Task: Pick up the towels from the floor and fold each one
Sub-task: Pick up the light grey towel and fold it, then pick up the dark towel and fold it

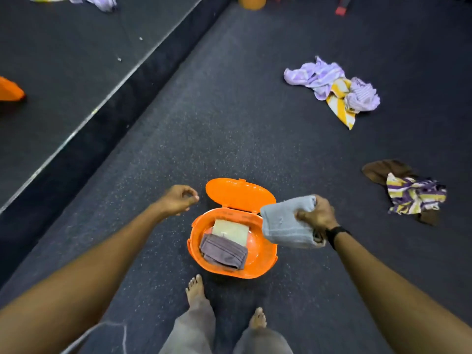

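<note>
My right hand (318,213) grips a folded light grey towel (286,223) above the right rim of an orange basket (265,261) on the floor. The basket's lid (240,194) stands open at its far side. Inside lie a folded cream towel (231,229) and a folded mauve towel (223,252). My left hand (178,199) hovers left of the lid, fingers loosely curled, holding nothing. A crumpled pile of lilac and yellow-striped towels (334,88) lies on the carpet at the far right. A brown towel with a purple-yellow striped one (411,194) lies to the right.
My bare feet (195,290) stand just before the basket. A wall mirror with a dark base (107,118) runs along the left. An orange object (251,1) and a red one (341,8) sit at the far edge.
</note>
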